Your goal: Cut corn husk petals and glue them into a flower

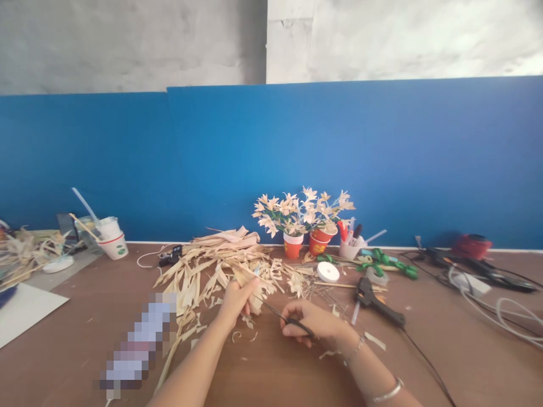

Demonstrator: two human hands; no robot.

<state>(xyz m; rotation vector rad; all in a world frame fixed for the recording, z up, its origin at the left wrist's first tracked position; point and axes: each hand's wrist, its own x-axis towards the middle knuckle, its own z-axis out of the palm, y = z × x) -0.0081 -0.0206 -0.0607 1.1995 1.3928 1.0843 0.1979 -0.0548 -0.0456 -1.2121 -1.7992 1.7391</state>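
Just in front of the husk pile (pixel 190 268), the left hand (pixel 233 302) has thumb and fingers closed on a pale husk piece (pixel 242 276), while the right hand (pixel 311 323), to the pile's right, has its fingers curled around dark scissors (pixel 275 310). The blades point toward the left fingers, so a slip or sudden close could nick them, and a loose pinch could let the thin husk twist and tear
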